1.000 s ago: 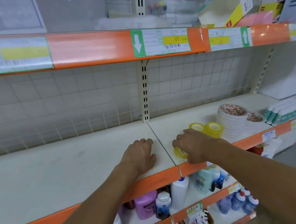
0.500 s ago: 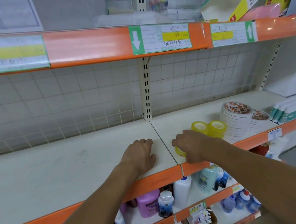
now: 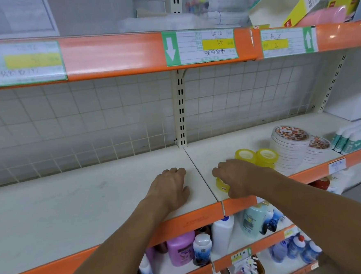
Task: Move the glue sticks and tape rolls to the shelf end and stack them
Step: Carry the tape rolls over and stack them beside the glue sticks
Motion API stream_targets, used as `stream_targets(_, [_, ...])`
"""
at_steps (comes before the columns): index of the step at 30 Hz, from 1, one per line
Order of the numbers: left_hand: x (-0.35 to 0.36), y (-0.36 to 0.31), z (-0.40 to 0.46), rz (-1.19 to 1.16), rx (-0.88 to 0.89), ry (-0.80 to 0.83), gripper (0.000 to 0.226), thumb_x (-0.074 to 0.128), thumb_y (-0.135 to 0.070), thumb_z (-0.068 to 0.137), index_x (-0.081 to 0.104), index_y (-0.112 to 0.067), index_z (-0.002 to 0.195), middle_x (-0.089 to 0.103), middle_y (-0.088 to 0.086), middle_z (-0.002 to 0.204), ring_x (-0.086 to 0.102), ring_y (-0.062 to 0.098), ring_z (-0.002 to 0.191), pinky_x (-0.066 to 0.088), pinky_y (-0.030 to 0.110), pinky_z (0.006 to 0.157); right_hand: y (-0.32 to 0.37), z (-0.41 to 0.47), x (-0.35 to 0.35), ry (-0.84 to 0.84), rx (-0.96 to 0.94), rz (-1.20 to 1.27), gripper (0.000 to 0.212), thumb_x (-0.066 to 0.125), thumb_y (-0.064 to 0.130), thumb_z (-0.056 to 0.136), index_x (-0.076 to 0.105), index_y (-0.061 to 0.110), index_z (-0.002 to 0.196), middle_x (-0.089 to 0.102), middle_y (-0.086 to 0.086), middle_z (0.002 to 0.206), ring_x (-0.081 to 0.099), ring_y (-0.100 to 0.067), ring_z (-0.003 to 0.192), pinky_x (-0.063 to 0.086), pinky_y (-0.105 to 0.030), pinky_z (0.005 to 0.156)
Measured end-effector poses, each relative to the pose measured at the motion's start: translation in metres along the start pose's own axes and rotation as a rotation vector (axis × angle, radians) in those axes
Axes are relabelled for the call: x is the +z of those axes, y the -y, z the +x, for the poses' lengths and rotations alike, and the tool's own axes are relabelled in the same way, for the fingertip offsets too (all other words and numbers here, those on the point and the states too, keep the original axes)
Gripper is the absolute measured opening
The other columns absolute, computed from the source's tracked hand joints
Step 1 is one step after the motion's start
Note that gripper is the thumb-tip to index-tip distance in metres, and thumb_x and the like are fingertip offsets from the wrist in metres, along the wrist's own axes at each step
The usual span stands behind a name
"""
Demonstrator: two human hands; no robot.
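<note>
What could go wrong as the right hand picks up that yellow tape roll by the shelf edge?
The yellow tape roll sits near the shelf's front edge, mostly hidden under the right hand; a slip could drop it to the floor. Carrying it right, the arm might clip the two upright yellow rolls or the tall white tape stack.

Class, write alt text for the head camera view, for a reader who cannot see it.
A person's right hand grips a yellow tape roll near the front edge of a white store shelf, while the left hand rests on the shelf beside it. Further right stand two more yellow tape rolls, stacked white tape rolls and glue sticks.
</note>
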State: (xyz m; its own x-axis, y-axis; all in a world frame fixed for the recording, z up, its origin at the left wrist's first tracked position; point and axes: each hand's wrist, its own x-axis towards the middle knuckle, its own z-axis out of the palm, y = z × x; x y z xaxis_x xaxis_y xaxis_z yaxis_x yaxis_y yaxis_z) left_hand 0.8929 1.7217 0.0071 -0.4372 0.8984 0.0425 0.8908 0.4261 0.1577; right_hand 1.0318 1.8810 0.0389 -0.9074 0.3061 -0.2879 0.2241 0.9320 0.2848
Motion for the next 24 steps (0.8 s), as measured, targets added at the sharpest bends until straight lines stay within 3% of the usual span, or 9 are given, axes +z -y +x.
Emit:
stream_targets(12, [0.001, -0.002, -0.005, 0.030, -0.016, 0.036, 0.049, 0.049, -0.037, 0.097, 0.044, -0.011, 0.139, 0.055, 0.008, 0.128, 0.051, 0.027, 0.116, 0.045, 0.037, 0.097, 0.009, -0.001, -0.001, 0.031, 0.019, -0.027, 0.058, 0.064, 0.029, 0.089, 0.040, 0.015, 0.140, 0.051, -0.007, 0.127, 0.052, -0.026, 0.114, 0.035, -0.028, 0.082])
stream_targets(16, [0.000, 0.006, -0.008, 0.119, -0.052, 0.024, 0.062, 0.037, -0.052, 0.100, 0.035, -0.012, 0.147, 0.043, 0.010, 0.148, 0.039, 0.027, 0.135, 0.033, 0.037, 0.112, 0.013, 0.001, -0.006, -0.028, 0.014, -0.021, 0.068, 0.057, 0.050, 0.089, 0.039, 0.015, 0.144, 0.050, -0.007, 0.136, 0.050, -0.026, 0.123, 0.029, -0.037, 0.113])
stream_targets(20, [-0.007, 0.017, -0.021, 0.136, -0.155, 0.036, 0.072, 0.021, -0.059, 0.100, 0.016, -0.014, 0.156, 0.014, 0.008, 0.163, 0.011, 0.026, 0.150, 0.012, 0.039, 0.122, 0.028, 0.007, -0.013, -0.141, 0.008, 0.121, 0.066, 0.039, 0.054, 0.098, 0.034, 0.013, 0.149, 0.043, -0.009, 0.149, 0.041, -0.027, 0.136, 0.018, -0.042, 0.120])
stream_targets(24, [-0.017, 0.032, -0.039, 0.162, -0.264, 0.046, 0.074, 0.015, -0.061, 0.100, 0.011, -0.015, 0.157, 0.007, 0.007, 0.164, 0.005, 0.026, 0.151, 0.009, 0.041, 0.123, 0.054, 0.014, -0.023, -0.136, -0.017, 0.186, 0.073, 0.029, 0.058, 0.101, 0.017, 0.013, 0.157, 0.016, -0.010, 0.164, 0.018, -0.025, 0.150, 0.010, -0.040, 0.123])
